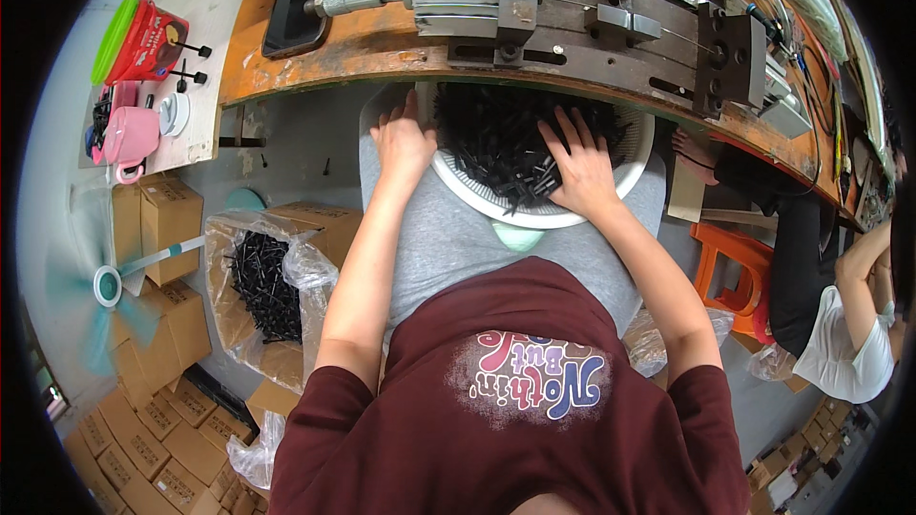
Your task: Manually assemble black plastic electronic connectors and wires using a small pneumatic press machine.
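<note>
Maroon shirt [534, 448] is filling the lower middle. Beyond it, slim black pieces [491, 148] are lying heaped in a white basket [546, 221] on the grey-clad lap [420, 238], partly beneath the bench edge. The right hand [580, 167] is resting on the heap, fingers spread — whether it is gripping any piece, one cannot tell. The left hand [405, 145] is reaching beside the basket's left rim, partly open, its hold unclear. Above, a wooden bench [363, 65] is bearing a metal fixture [458, 0]; leftward, a plastic-lined carton [317, 272] is holding more black pieces — near a fan [107, 286].

Light is bright, edges bend, fan blades [96, 336] blur.
</note>
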A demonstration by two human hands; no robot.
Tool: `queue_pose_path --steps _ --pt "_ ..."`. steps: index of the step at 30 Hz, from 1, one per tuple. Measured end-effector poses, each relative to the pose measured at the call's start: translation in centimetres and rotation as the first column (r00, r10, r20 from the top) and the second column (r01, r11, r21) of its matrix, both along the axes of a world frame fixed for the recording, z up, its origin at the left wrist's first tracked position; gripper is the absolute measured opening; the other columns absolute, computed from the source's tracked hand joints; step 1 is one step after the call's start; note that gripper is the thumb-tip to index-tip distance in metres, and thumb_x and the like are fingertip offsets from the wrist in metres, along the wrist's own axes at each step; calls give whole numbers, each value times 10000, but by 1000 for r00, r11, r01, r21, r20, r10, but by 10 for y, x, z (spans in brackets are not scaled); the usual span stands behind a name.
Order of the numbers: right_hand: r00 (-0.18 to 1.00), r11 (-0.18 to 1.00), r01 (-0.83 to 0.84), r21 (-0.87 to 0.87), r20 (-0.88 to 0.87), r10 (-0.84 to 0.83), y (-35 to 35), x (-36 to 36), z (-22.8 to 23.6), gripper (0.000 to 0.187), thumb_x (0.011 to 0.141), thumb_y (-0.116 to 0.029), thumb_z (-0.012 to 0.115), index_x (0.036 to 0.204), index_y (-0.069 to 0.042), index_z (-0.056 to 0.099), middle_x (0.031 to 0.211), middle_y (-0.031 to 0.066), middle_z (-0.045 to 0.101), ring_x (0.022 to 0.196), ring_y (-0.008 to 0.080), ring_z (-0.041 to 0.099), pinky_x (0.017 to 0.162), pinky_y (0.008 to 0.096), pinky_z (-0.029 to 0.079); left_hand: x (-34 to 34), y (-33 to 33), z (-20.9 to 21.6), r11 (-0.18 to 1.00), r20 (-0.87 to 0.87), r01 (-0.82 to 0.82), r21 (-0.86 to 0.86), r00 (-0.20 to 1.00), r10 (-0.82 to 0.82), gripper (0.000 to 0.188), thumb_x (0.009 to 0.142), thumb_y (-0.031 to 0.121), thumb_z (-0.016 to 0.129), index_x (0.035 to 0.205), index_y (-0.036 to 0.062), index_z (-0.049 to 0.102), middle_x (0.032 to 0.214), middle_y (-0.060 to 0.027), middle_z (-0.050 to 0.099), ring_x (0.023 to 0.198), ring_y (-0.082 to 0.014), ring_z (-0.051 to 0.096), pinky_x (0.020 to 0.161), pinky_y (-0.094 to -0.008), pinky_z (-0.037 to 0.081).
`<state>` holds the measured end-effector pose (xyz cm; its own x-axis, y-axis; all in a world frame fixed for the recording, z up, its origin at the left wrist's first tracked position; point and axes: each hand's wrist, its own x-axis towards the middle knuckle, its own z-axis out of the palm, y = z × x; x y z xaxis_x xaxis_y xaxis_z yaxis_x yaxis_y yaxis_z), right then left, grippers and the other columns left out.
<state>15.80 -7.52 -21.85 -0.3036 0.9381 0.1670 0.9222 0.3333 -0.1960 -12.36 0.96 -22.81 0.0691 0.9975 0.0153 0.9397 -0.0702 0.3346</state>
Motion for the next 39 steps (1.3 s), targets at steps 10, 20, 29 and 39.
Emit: queue_pose_path --steps 10,20,29,39 --pt "931 902 358 -240 15 -366 65 -24 3 979 690 -407 862 1493 -129 377 1483 206 414 1383 406 409 1060 597 422 0 -9 5 998 -8 25 -52 1000 -25 671 808 200 720 1426 17 533 1189 -207 662 1144 -412 582 1010 -483 404" --pt "992 997 -55 -56 -118 48 -26 -12 118 690 678 -206 852 1284 -41 565 1424 188 497 1269 327 512 915 417 487 -15 -67 105 959 365 272 76 887 -281 545 903 108 678 1426 85 530 1254 -146 642 1122 -320 624 971 -420 476" --pt "972 588 42 808 -170 163 121 28 358 454 745 -123 790 1171 -60 647 1151 129 653 1069 327 609 916 419 481 14 -6 340 491 137 356 795 683 -717 318 767 -70 743 1069 29 740 932 -98 735 815 -267 678 769 -357 512" --pt "967 938 -242 249 145 211 194 104 336 238 779 -45 698 1007 -75 760 965 94 747 970 288 693 877 414 536 111 206 460 108 -258 354 929 827 -499 719 711 125 821 1383 177 571 1324 -110 559 1282 -325 469 1115 -464 309"
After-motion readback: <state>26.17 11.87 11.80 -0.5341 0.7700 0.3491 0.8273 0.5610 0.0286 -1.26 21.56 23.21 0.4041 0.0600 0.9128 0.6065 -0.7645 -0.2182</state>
